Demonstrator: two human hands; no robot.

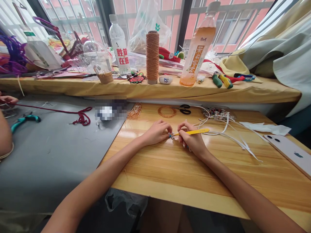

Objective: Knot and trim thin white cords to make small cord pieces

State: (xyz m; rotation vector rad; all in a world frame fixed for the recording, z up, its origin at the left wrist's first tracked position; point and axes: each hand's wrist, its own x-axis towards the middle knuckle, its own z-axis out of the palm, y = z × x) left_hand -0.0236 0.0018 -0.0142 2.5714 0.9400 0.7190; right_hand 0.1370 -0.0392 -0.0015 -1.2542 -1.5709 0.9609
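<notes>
Over the wooden table, my left hand [159, 132] pinches a small beaded piece [172, 136] with blue and whitish parts, too small to make out fully. My right hand [191, 142] is closed around yellow tweezers [199, 131], held like a pen. The tweezers' tip points left and reaches the beaded piece between my two hands. Behind them lie a coil of thin orange cord [167, 112] and black-handled scissors [185, 109]. White cords and strips [227, 124] spread over the table to the right of my right hand.
A clear box of beads [216, 112] and a white phone [291, 151] lie to the right. Orange thread scraps [134, 111] sit at the back left. Bottles and an orange thread spool [152, 58] stand on the ledge. Left, a co-worker's hand [7, 98] holds dark red cord [48, 108].
</notes>
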